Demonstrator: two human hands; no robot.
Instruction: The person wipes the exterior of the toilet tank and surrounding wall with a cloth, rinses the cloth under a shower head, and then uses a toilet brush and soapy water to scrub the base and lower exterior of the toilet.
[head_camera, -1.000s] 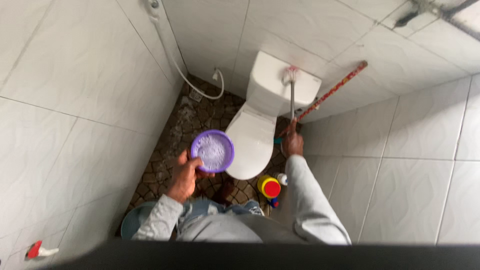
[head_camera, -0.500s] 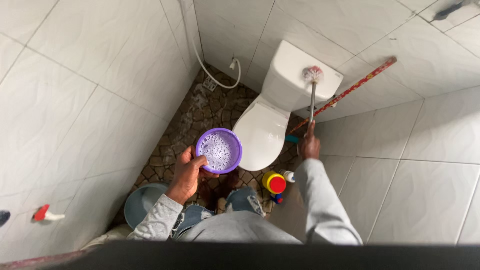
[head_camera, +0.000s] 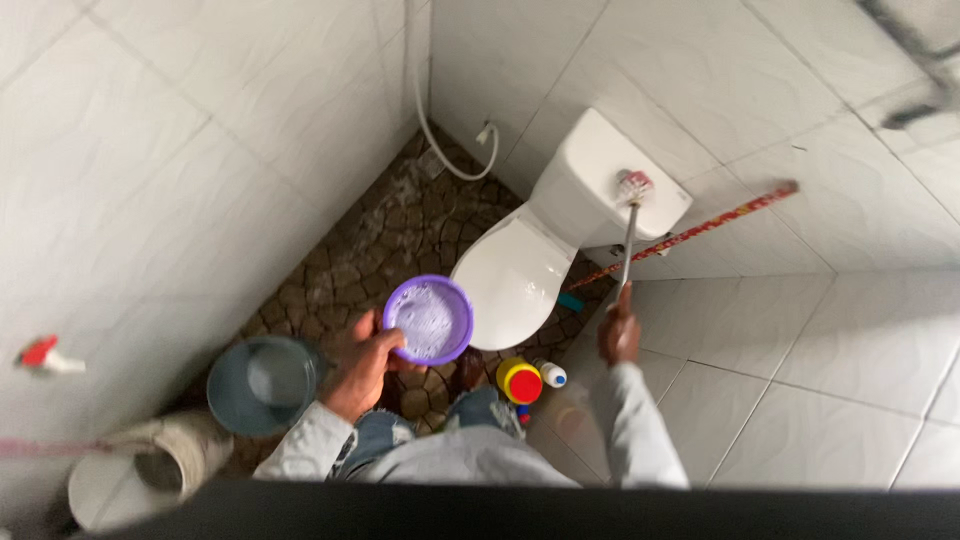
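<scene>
My left hand (head_camera: 362, 364) grips the rim of a purple bowl (head_camera: 429, 319) with soapy foam inside, held just left of the closed white toilet lid (head_camera: 510, 276). My right hand (head_camera: 619, 331) is shut on the thin metal handle of a toilet brush (head_camera: 628, 238). The pink-and-white bristle head rests on top of the white cistern (head_camera: 607, 185). The frame is somewhat blurred.
A grey bucket (head_camera: 262, 385) and a white bucket (head_camera: 145, 470) stand at the lower left on the brown stone floor (head_camera: 380, 245). A yellow bottle with a red cap (head_camera: 520, 381) and a small white bottle (head_camera: 550, 374) sit by the toilet base. A red patterned stick (head_camera: 700, 230) leans on the right wall; a white hose (head_camera: 450, 150) hangs behind.
The view has tilted and shifted, bringing the buckets into sight at lower left. Both hands keep their hold; the brush head stays on the cistern top.
</scene>
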